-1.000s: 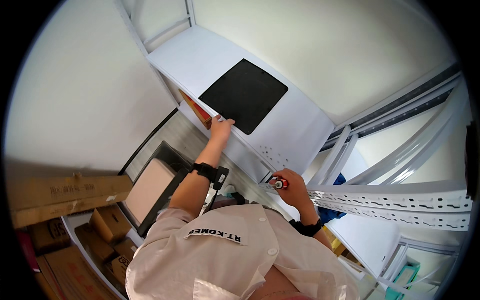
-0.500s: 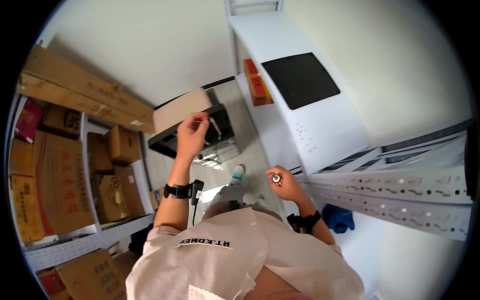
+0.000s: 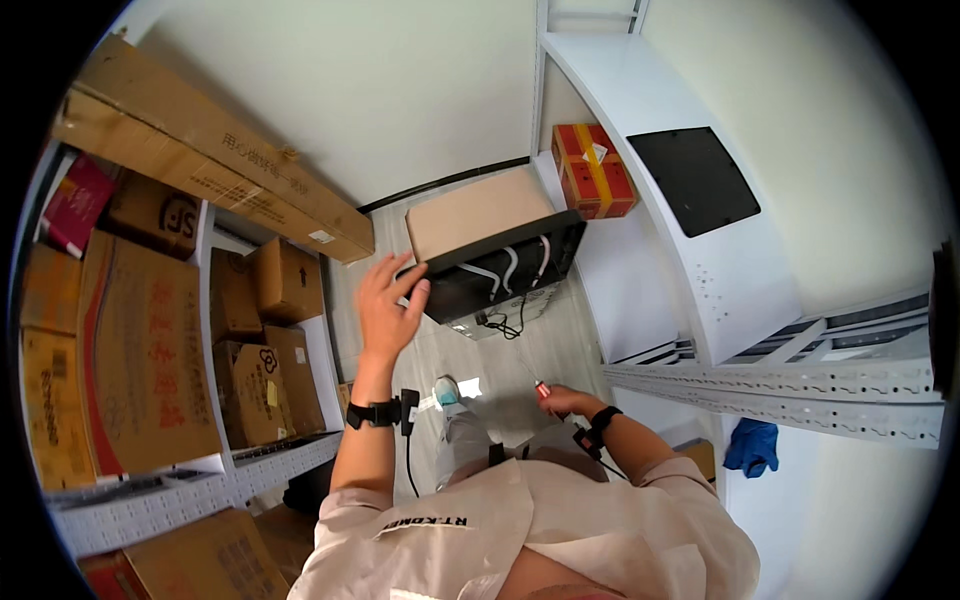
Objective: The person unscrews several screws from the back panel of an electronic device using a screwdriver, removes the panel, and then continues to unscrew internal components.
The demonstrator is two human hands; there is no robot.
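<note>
On the floor ahead stands a box-shaped unit with a beige top (image 3: 480, 215) and a black open side (image 3: 470, 290), where several white strips and a black cord (image 3: 515, 325) show. My left hand (image 3: 390, 310) is at the left corner of the black rim, fingers apart; whether the fingertips touch it I cannot tell. Lower right, my right hand (image 3: 568, 402) is closed round the red handle of a screwdriver (image 3: 543, 389), its thin shaft pointing away toward the unit. A flat black panel (image 3: 695, 180) lies on the white shelf to the right.
Cardboard boxes (image 3: 150, 350) fill the shelving on the left, and a long carton (image 3: 220, 165) lies along its top. To the right, a red box with yellow tape (image 3: 593, 170) sits on the lower shelf (image 3: 640, 270). A perforated white upright (image 3: 780, 390) and a blue cloth (image 3: 752, 447) are nearer me.
The view has shifted, bringing the unit's black side into fuller sight. My left hand has drawn back from over the black rim to its left corner, fingers spreading. The screwdriver now points away from me.
</note>
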